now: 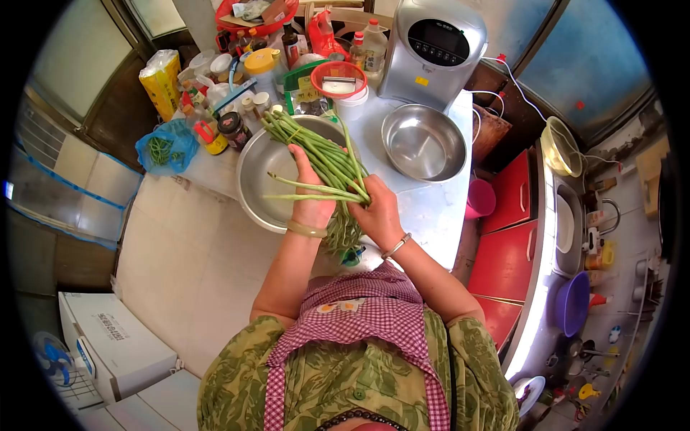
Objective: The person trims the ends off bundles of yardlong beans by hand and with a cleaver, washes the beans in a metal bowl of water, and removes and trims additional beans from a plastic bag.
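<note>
A thick bundle of long green beans is held slantwise over a large steel basin. My left hand is closed around the beans from the left side, its thumb pointing up along them. On the other side, my right hand grips the bundle near its lower part. A few single beans stick out to the left across my left palm. The thin, darker ends of the bundle hang below my hands near the table's edge. My fingers are partly hidden by the beans.
To the right on the table stands a second steel bowl, with a silver appliance behind it. A red basket, jars and bottles crowd the back. A blue bag with green vegetables lies left.
</note>
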`<state>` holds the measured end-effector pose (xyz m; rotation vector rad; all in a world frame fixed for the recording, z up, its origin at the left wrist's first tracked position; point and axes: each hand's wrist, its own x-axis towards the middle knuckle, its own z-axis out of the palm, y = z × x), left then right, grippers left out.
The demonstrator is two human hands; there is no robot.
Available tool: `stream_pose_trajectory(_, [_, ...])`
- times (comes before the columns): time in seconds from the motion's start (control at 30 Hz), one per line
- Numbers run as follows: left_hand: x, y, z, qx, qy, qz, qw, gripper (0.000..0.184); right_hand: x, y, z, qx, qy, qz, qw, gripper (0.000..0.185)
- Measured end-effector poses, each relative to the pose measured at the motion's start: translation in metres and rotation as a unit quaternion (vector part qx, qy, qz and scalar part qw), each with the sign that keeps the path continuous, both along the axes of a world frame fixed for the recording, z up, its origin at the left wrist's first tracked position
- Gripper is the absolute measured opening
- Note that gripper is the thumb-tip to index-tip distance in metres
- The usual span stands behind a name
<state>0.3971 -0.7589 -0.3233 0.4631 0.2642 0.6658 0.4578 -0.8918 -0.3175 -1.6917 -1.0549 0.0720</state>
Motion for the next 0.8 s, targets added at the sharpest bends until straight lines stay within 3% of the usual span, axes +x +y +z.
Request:
stream_pose_trajectory(0.33, [0.003, 0.008, -0.002, -0.012, 0.049, 0.023, 0.998, 0.066, 0.031, -0.019, 0.010, -0.163, 0.030, 0.067, 0.984, 0.024])
stream_pose_trajectory(0.43, [-0.005, 0.033, -0.009, -0.047, 0.054, 0.035, 0.997, 0.072, 0.059, -0.048, -0.009, -0.181, 0.275, 0.172, 0.928, 0.017])
stream_pose_trajectory(0.5, [-0.015, 0.048, -0.009, -0.038, 0.055, 0.066, 0.996, 0.073, 0.093, -0.074, -0.022, -0.158, 0.372, 0.182, 0.896, 0.014])
stream_pose_trajectory(0.57, [-0.025, 0.051, 0.000, -0.054, 0.050, 0.074, 0.995, 0.066, 0.088, -0.080, 0.001, 0.045, 0.537, 0.101, 0.836, 0.022])
stream_pose_trajectory(0.6, [-0.028, 0.054, 0.002, -0.067, 0.056, 0.065, 0.994, 0.064, 0.088, -0.082, 0.010, 0.082, 0.551, 0.068, 0.828, 0.019])
stream_pose_trajectory(0.63, [-0.029, 0.057, 0.003, -0.079, 0.061, 0.055, 0.993, 0.062, 0.100, -0.086, -0.003, 0.120, 0.559, 0.120, 0.812, 0.017])
stream_pose_trajectory(0.7, [-0.029, 0.059, 0.001, -0.125, 0.016, 0.027, 0.992, 0.047, 0.111, -0.091, -0.015, 0.185, 0.632, 0.272, 0.702, 0.018])
stream_pose_trajectory(0.8, [-0.032, 0.062, -0.002, -0.151, -0.024, -0.016, 0.988, 0.035, 0.111, -0.094, -0.010, 0.170, 0.626, 0.285, 0.705, 0.022])
